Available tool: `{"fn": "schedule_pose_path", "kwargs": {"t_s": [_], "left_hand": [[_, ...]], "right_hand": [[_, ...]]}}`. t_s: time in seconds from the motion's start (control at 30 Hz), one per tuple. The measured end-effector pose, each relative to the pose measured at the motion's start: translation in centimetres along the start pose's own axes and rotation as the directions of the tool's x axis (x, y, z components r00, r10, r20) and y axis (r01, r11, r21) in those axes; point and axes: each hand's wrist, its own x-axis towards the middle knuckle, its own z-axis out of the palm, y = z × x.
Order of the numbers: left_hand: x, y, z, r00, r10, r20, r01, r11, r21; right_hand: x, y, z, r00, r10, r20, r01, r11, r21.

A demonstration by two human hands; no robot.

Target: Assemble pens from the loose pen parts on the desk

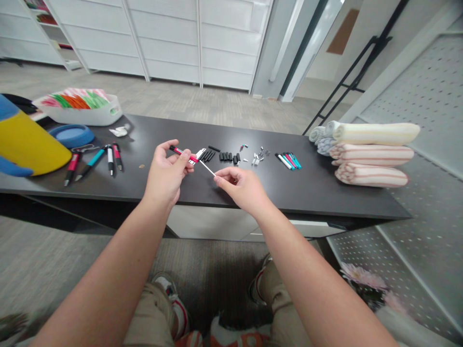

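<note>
My left hand (167, 171) pinches a red pen barrel (185, 154) with a dark end, tilted down to the right over the table's front part. Between the thumb and fingertips of my right hand (242, 188) is a thin white pen refill (208, 169), whose far end meets the barrel's open end. Just beyond lie black pen parts (208, 155), short black grips (226, 156), small silvery tips (257, 157) and several coloured barrels (288, 160). To the left are whole pens: a red one (72, 167), a blue one (90, 164), a white one (110, 160) and another red one (117, 155).
The dark table (159, 130) carries a white basket of colourful packets (79, 115), a blue lid-like dish (72, 136), a yellow and blue container (32, 140) and crumpled white tissue (119, 130). Rolled towels (374, 150) are stacked at the right, near a perforated panel (427, 96).
</note>
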Motion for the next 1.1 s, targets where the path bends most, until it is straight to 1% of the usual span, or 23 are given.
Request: {"fn": "schedule_pose_path", "kwargs": {"t_s": [0.07, 0.17, 0.23, 0.3, 0.37, 0.47, 0.53, 0.57, 0.63, 0.9, 1.1], "left_hand": [[0.2, -0.1, -0.2, 1.000, 0.000, 0.000, 0.000, 1.000, 0.010], [0.6, -0.4, -0.4, 0.999, 0.042, -0.009, -0.041, 0.998, 0.054], [0.6, -0.5, -0.4, 0.997, 0.076, 0.007, -0.076, 0.989, 0.129], [0.4, -0.6, -0.4, 0.994, 0.101, 0.053, -0.110, 0.967, 0.231], [-0.1, -0.4, -0.2, 0.984, 0.129, 0.123, -0.165, 0.921, 0.353], [-1.0, 0.0, 0.1, 0.956, 0.185, 0.226, -0.280, 0.796, 0.537], [-1.4, 0.3, 0.3, 0.939, 0.195, 0.283, -0.334, 0.719, 0.610], [-1.5, 0.4, 0.4, 0.933, 0.191, 0.304, -0.347, 0.696, 0.629], [-1.6, 0.5, 0.5, 0.930, 0.174, 0.324, -0.351, 0.681, 0.642], [-1.4, 0.3, 0.6, 0.934, 0.139, 0.328, -0.321, 0.728, 0.605], [-1.6, 0.4, 0.7, 0.931, 0.139, 0.337, -0.329, 0.716, 0.615]], "right_hand": [[0.1, 0.1, 0.0, 1.000, -0.004, -0.016, 0.004, 1.000, -0.020], [0.1, 0.3, 0.0, 0.998, 0.012, -0.054, -0.013, 0.999, -0.031], [0.2, 0.4, 0.1, 0.997, 0.028, -0.073, -0.030, 0.999, -0.030], [0.2, 0.4, 0.1, 0.996, 0.034, -0.081, -0.037, 0.999, -0.036], [0.2, 0.3, 0.1, 0.996, 0.028, -0.080, -0.032, 0.999, -0.044], [0.1, 0.1, 0.2, 0.996, 0.021, -0.082, -0.026, 0.998, -0.057], [0.0, 0.0, 0.2, 0.996, 0.019, -0.083, -0.024, 0.998, -0.058], [0.0, -0.1, 0.2, 0.996, 0.019, -0.085, -0.024, 0.998, -0.059], [0.0, -0.2, 0.3, 0.996, 0.016, -0.088, -0.022, 0.997, -0.069], [-0.1, -0.3, 0.3, 0.995, 0.006, -0.098, -0.017, 0.994, -0.107], [-0.1, -0.2, 0.3, 0.996, 0.002, -0.092, -0.013, 0.993, -0.115]]}}
